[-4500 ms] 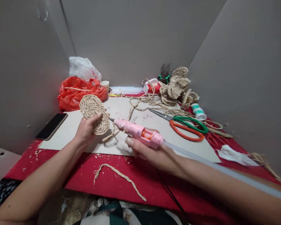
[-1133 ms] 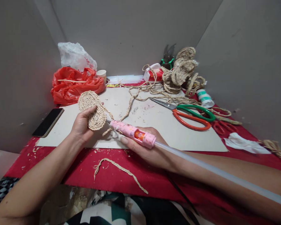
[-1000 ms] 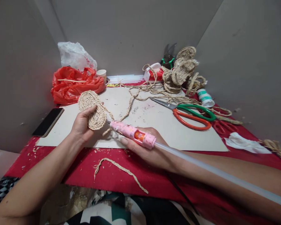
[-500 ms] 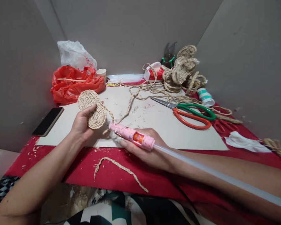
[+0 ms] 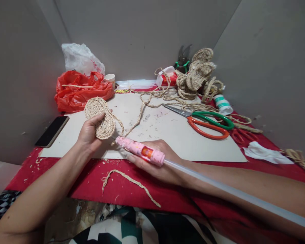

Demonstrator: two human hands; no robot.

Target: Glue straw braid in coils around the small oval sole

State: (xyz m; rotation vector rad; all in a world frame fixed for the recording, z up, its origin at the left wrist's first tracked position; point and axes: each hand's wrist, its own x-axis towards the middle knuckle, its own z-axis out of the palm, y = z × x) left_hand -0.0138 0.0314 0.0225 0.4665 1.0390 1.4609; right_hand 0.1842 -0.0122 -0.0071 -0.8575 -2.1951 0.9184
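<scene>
My left hand (image 5: 91,134) grips an oval coil of braided straw cord (image 5: 101,117), thumb on its face and fingers behind. From the coil's right side a loose length of straw braid (image 5: 120,123) hangs down, then runs back across the board. In my right hand (image 5: 155,162) is a pink glue gun (image 5: 139,149), its nozzle close to the coil's lower right edge; whether it touches I cannot tell. A long translucent glue stick (image 5: 218,186) sticks out of the gun's back end over my right forearm.
Scissors (image 5: 203,122) with green and orange handles lie right on the pale board (image 5: 167,135). Bundled braids (image 5: 199,74) and pliers (image 5: 183,62) are at the back. A phone (image 5: 52,131), red bag (image 5: 83,91) and paper cup (image 5: 110,79) sit left. A braid scrap (image 5: 132,181) lies in front.
The glue gun in my right hand has shifted slightly left and down along the coil's lower edge. My left hand and the coil stay nearly still.
</scene>
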